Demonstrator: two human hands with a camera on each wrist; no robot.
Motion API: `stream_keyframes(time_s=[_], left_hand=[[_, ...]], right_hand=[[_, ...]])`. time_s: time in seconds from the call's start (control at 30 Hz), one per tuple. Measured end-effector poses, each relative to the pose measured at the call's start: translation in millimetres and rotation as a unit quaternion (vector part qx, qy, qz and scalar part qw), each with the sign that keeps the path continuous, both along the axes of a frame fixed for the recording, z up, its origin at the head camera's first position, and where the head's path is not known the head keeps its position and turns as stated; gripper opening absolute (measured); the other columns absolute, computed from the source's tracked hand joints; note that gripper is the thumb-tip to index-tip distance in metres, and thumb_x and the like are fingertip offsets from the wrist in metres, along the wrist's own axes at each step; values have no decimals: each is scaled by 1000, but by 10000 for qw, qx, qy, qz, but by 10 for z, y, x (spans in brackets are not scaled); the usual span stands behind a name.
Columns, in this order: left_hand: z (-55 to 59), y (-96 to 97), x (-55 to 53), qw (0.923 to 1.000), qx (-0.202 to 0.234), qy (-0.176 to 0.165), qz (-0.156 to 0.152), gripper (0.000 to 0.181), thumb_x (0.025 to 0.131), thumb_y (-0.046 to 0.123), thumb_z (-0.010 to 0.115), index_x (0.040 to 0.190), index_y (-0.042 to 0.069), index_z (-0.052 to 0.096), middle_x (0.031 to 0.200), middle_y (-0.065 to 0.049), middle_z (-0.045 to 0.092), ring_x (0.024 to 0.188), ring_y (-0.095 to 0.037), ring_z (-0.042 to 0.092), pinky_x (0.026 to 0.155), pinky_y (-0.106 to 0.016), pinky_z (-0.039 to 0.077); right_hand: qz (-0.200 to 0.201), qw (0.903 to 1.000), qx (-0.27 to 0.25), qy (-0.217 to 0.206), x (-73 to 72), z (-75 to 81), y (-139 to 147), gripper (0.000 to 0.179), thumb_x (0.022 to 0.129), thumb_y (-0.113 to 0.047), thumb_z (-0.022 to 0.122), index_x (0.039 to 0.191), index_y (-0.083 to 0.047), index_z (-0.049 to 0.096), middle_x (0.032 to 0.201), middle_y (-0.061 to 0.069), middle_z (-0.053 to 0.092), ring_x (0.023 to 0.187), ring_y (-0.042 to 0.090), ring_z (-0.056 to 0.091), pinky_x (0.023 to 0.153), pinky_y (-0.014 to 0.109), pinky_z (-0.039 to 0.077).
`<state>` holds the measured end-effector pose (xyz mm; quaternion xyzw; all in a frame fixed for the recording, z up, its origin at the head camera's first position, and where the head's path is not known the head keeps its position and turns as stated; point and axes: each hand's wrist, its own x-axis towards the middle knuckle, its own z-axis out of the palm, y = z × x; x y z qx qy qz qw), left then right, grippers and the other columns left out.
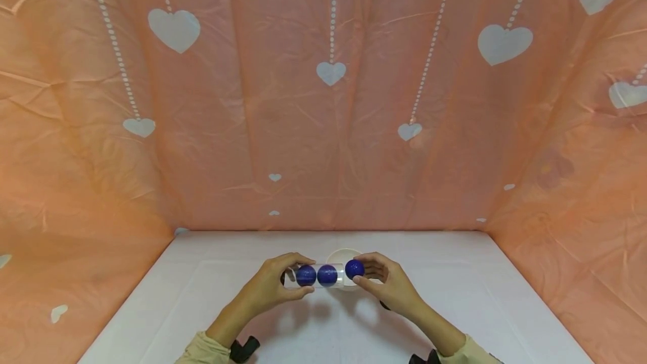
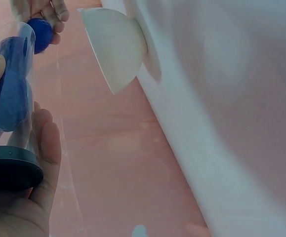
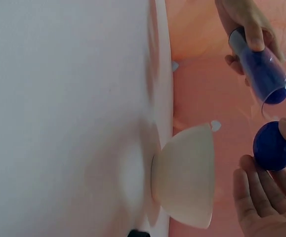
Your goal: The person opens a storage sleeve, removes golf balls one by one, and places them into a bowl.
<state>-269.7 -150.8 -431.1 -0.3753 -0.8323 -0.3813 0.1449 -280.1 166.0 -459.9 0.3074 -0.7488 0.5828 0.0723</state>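
The left hand (image 1: pixel 270 282) has its fingers clamped on a clear tube (image 1: pixel 317 281) lying left-to-right; just off its right end, the right hand (image 1: pixel 397 286) pinches a blue ball (image 1: pixel 355 268).

In the middle, above the table (image 1: pixel 455 280), the tube (image 1: pixel 317 276) lies sideways, its left part in the left hand (image 1: pixel 273 282). Its cap (image 2: pixel 12 168) is at the left end, towards that palm; the open end points right. Inside the tube sit two balls in a row, the left ball (image 1: pixel 306 275) nearer the cap, the right ball (image 1: pixel 327 275) nearer the opening. Just right of the opening is a third ball (image 1: pixel 355 269), in the right hand (image 1: pixel 394 285). The bowl (image 3: pixel 187 177) stands on the table, below the opening and the third ball. Sheeting (image 1: pixel 323 145) hangs behind the table and along both sides.
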Motion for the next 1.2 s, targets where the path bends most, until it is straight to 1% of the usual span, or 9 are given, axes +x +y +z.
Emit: stream_keyframes(time_s=[0.1,0.33,0.53,0.67,0.8,0.93,1.07,1.2], left_hand=[[7,0,2,10000,-10,-10,3,45,87,23,93,127,13,74,113,3,76,87,-4,63,73,-36,63],[3,-7,-4,10000,-19,55,-44,46,87,23,93,127,11,74,112,4,75,86,-3,63,72,-31,61],[-5,-26,3,10000,-30,31,-25,45,88,25,92,127,12,74,113,5,75,86,-3,63,73,-30,61],[-10,-30,5,10000,-28,30,-28,45,88,24,92,127,13,74,113,4,76,87,-3,63,73,-32,61],[-10,-30,15,10000,-12,-6,-40,45,88,24,92,127,11,73,114,4,76,87,-3,63,73,-33,62],[-8,-30,31,10000,-17,-51,-28,45,88,24,92,128,11,73,115,4,75,88,-3,63,74,-34,62],[-3,-31,46,10000,-21,-80,-4,45,88,24,92,128,11,73,114,5,75,88,-4,63,74,-34,62],[0,-36,50,10000,-33,-68,1,46,88,24,92,128,11,73,115,4,75,88,-3,63,74,-34,62]], right_hand=[[-148,9996,215,79,-44,1,26,37,96,-6,81,129,5,68,114,19,75,99,14,72,90,27,60],[-418,9977,531,-23,-134,-1,82,40,94,-11,84,128,3,69,111,14,77,97,16,71,88,28,60],[-695,9941,805,205,-192,-28,103,39,92,-14,87,125,-1,71,106,8,78,93,17,70,84,32,60],[-834,9911,976,348,-224,-53,106,38,91,-15,87,123,-3,72,103,5,78,92,16,71,82,33,60],[-935,9882,1124,457,-249,-78,102,38,90,-16,88,122,-4,73,102,3,78,91,15,70,80,34,59],[-1032,9853,1241,555,-261,-98,91,38,89,-15,89,122,-5,73,101,3,78,92,13,70,79,32,59],[-1000,9853,1220,658,-271,-118,85,39,88,-11,89,122,-2,72,101,5,77,92,15,69,79,30,60],[-968,9860,1201,634,-271,-126,76,40,87,-8,89,123,-1,71,103,7,77,93,14,69,80,28,61]])
